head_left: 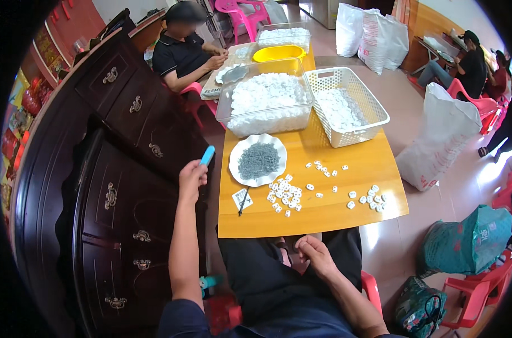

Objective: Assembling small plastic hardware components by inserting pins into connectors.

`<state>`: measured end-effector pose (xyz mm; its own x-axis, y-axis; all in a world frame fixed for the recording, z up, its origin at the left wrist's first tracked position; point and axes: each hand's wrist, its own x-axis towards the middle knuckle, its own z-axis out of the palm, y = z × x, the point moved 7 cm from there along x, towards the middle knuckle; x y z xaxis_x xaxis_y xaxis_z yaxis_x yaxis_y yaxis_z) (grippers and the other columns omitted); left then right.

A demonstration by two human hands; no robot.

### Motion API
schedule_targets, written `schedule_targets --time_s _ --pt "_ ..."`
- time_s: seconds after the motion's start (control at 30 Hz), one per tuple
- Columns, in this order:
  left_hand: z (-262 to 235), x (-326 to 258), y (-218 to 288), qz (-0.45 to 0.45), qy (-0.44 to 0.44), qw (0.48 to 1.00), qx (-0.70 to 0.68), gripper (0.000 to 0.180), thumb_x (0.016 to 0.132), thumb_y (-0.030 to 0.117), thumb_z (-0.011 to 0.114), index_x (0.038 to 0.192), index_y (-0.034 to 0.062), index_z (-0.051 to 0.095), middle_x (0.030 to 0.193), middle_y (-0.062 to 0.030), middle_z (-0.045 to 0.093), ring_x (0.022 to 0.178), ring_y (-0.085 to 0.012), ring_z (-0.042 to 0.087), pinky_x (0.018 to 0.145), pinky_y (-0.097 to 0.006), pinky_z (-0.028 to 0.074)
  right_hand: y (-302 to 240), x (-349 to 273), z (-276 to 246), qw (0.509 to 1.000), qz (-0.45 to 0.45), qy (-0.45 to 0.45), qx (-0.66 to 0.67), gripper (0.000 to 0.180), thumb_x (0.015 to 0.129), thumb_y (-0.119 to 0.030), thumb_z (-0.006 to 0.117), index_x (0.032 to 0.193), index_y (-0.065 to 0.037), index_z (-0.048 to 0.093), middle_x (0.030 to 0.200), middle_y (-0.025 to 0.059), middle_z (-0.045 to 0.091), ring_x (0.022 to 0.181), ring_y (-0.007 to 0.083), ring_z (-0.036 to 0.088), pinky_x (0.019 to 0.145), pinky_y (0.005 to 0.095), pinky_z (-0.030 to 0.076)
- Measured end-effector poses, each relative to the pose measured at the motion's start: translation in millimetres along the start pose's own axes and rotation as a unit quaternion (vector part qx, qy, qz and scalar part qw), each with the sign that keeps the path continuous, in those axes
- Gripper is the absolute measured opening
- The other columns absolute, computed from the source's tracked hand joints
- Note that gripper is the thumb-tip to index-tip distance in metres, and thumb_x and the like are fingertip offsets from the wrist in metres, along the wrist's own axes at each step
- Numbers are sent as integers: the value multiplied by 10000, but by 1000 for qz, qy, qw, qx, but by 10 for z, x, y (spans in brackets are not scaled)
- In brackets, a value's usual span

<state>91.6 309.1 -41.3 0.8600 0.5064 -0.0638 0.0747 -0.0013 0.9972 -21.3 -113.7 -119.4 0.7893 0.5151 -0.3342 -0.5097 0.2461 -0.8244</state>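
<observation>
My left hand [192, 179] is raised left of the wooden table [318, 222], closed around a light-blue, stick-like thing with a rounded end [208, 155]. Over my lap, just below the table's near edge, my right hand [317, 253] has its fingers curled; whether anything is inside them is hidden. A white scalloped plate [235, 169] holds many small dark-grey parts [259, 160]. Beside it lies a heap of small white pieces with dark holes [285, 194]. A second group of white pieces [371, 198] lies to the right, with several scattered between. A black thin stick [243, 203] rests on a printed card [239, 197].
Farther back stand a clear bin of white pieces [267, 104], a white perforated basket [354, 135] and a yellow basin [278, 53]. Dark drawers [115, 197] rise at left. Sacks [436, 135] and a green bag [464, 239] stand at right. A co-worker [182, 50] sits at far left.
</observation>
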Motion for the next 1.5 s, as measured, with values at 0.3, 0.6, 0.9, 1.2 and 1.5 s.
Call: schedule_targets --time_s 0.3,0.6,0.9,1.2,1.5 --pt "987 -2335 -96 -68 -322 944 41 227 892 88 722 1104 17 682 973 -6 673 871 -72 628 809 -226 516 -165 -92 361 996 -56 -51 -50 208 1050 -265 592 996 -66 615 674 -53 510 536 42 444 500 206 356" --pt "1480 -2765 -370 -112 -345 929 -73 195 928 12 676 1113 3 613 990 -30 671 886 -104 671 808 -254 551 -477 -324 268 975 -136 -15 -173 153 1012 -169 645 937 -38 624 699 -26 587 610 30 540 548 204 431" --pt "1698 -2936 -312 -31 -440 897 -43 256 962 61 667 1204 7 604 1011 -1 655 903 -72 605 820 -258 525 -467 -368 243 957 -142 -15 -254 149 911 -130 689 837 -15 627 643 -6 550 626 38 508 565 239 435" --pt "1323 -2659 -456 -91 -188 929 -304 85 943 20 623 1026 33 638 1008 -122 684 826 -178 675 700 -277 571 -711 -231 153 960 -232 100 -117 154 945 -62 636 803 -30 587 602 -49 521 508 19 494 466 217 373" --pt "1103 -2711 -584 -127 -196 914 -332 129 930 29 668 1052 24 626 1075 -157 684 968 -245 688 846 -359 582 -688 -161 104 969 -207 133 -31 130 936 -50 638 809 -48 609 684 -60 544 605 14 443 558 199 340"
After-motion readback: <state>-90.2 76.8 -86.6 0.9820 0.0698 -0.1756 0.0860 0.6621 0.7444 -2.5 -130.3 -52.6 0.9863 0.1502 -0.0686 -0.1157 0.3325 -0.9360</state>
